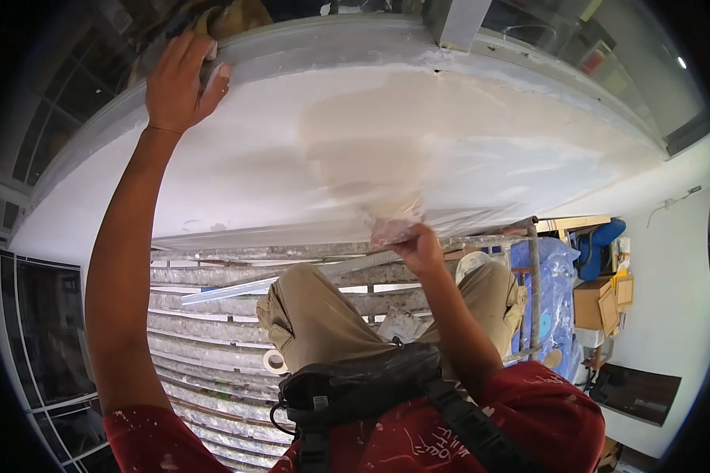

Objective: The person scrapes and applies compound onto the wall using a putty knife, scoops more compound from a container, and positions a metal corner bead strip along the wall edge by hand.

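My left hand point(183, 83) is hooked over the grey ledge point(323, 51) at the top of the white wall, its thumb apart on the near side. My right hand point(420, 251) is closed round a flat, plaster-smeared scraper point(394, 229), low on the wall between my knees. The scraper's far edge lies against the wall surface point(244, 150). Above it a broad beige damp-looking patch point(363, 134) of filler spreads up toward the ledge, with paler smears to its right.
Under my legs are scaffold planks point(205, 339) with gaps between them. A roll of tape point(275, 362) and a long metal strip point(229, 292) lie there. At the right stand a metal scaffold post point(535, 292), blue sheeting point(556, 276) and cardboard boxes point(596, 306). Glass panes flank the wall.
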### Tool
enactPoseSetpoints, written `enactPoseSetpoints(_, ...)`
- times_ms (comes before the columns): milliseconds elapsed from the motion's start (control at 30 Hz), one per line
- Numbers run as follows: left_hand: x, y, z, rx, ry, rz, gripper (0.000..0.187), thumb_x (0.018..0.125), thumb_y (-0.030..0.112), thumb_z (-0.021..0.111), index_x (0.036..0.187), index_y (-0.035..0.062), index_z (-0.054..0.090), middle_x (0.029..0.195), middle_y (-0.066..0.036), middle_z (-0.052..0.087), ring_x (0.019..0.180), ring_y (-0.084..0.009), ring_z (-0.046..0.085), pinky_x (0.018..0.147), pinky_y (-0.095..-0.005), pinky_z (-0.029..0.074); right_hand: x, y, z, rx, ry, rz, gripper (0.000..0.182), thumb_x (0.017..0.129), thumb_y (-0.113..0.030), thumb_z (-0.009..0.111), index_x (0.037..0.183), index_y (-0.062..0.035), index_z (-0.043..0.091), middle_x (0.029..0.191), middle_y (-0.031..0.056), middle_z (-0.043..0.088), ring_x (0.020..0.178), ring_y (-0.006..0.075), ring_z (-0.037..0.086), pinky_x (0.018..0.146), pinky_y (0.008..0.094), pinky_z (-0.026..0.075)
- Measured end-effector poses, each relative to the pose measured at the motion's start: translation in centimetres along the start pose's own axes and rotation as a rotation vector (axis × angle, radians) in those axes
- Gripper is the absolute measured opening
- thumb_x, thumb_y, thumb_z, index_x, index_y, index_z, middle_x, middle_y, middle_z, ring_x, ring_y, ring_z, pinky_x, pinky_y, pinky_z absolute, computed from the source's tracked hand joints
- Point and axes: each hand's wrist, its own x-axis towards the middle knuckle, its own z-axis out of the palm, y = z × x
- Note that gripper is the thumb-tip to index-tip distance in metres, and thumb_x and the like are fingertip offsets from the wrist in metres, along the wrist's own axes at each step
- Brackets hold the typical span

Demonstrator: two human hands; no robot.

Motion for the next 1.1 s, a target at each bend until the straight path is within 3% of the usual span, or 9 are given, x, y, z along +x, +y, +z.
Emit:
enactPoseSetpoints(100,-0.1,-0.1,0.1,0.012,-0.015,-0.029,0.025,0.080,0.024,0.068,0.096,0.0080,0.056,0.089,-0.007,0.055,0.082,-0.0293,0.055,0.069,-0.0378,0.047,5.4,4.2,-4.3,-0.039,0.053,0.070,0.043,0.082,-0.005,0.045,0.122,0.0089,0.045,0.121,0.0252,0.056,0.110,0.0431,0.059,0.095,0.0537,0.054)
enactPoseSetpoints(233,0.3,0.4,0.1,-0.001,-0.004,0.007,0.023,0.083,0.023,0.062,0.096,0.0055,0.054,0.085,-0.012,0.052,0.078,-0.0336,0.053,0.067,-0.0408,0.043,11.9,5.9,-3.0,-0.077,0.235,0.008,0.036,0.087,-0.002,0.042,0.122,0.0085,0.047,0.118,0.0216,0.056,0.106,0.0369,0.060,0.086,0.0532,0.058)
enactPoseSetpoints(267,0.3,0.4,-0.1,0.003,-0.010,0.005,0.023,0.083,0.023,0.062,0.096,0.0055,0.054,0.085,-0.012,0.052,0.078,-0.0337,0.053,0.067,-0.0410,0.043,13.1,4.3,-1.0,-0.069,0.146,-0.001,0.034,0.087,0.000,0.044,0.119,0.0087,0.047,0.115,0.0212,0.057,0.105,0.0362,0.060,0.086,0.0520,0.058)
enactPoseSetpoints(400,0.1,0.0,0.2,-0.001,0.016,0.025,0.023,0.084,0.024,0.061,0.096,0.0057,0.054,0.085,-0.012,0.052,0.078,-0.0338,0.053,0.067,-0.0414,0.043,4.3,-0.9,6.9,-0.092,-0.053,-0.095,0.027,0.087,-0.001,0.044,0.112,0.0067,0.051,0.109,0.0205,0.060,0.098,0.0335,0.063,0.090,0.0471,0.058)
enactPoseSetpoints(533,0.1,0.0,-0.1,-0.006,-0.015,-0.017,0.024,0.085,0.026,0.061,0.096,0.0056,0.055,0.086,-0.012,0.053,0.079,-0.0336,0.053,0.068,-0.0410,0.044,-2.3,-0.3,3.9,-0.118,0.007,-0.051,0.029,0.088,-0.003,0.043,0.114,0.0066,0.050,0.110,0.0213,0.059,0.101,0.0353,0.063,0.092,0.0473,0.057)
enactPoseSetpoints(667,-0.2,0.0,0.2,-0.006,-0.017,-0.005,0.024,0.088,0.027,0.059,0.098,0.0052,0.055,0.088,-0.012,0.054,0.081,-0.0330,0.054,0.069,-0.0400,0.045,4.5,4.7,-1.7,-0.055,0.205,0.155,0.036,0.085,-0.001,0.041,0.119,0.0099,0.044,0.118,0.0242,0.054,0.110,0.0400,0.060,0.088,0.0516,0.058)
enactPoseSetpoints(867,-0.1,-0.5,0.4,0.000,-0.026,0.028,0.026,0.083,0.026,0.065,0.099,0.0081,0.056,0.087,-0.007,0.055,0.081,-0.0290,0.055,0.068,-0.0383,0.047,16.4,9.9,-7.4,-0.039,0.296,0.075,0.040,0.085,0.002,0.043,0.124,0.0088,0.042,0.120,0.0218,0.051,0.109,0.0392,0.058,0.088,0.0490,0.058)
enactPoseSetpoints(967,-0.2,-0.8,0.2,0.021,-0.049,0.030,0.026,0.083,0.026,0.065,0.099,0.0078,0.057,0.086,-0.008,0.055,0.081,-0.0294,0.055,0.067,-0.0382,0.046,14.4,7.9,-3.5,-0.034,0.225,0.047,0.041,0.084,0.001,0.043,0.125,0.0057,0.043,0.119,0.0191,0.051,0.105,0.0380,0.058,0.090,0.0501,0.056)
enactPoseSetpoints(1100,0.1,-0.3,0.0,-0.015,-0.011,0.034,0.025,0.083,0.026,0.065,0.099,0.0080,0.057,0.086,-0.008,0.055,0.081,-0.0299,0.055,0.068,-0.0388,0.046,5.5,2.1,3.2,0.003,0.041,-0.050,0.038,0.084,0.000,0.044,0.122,0.0055,0.044,0.115,0.0180,0.054,0.105,0.0351,0.058,0.092,0.0508,0.055)
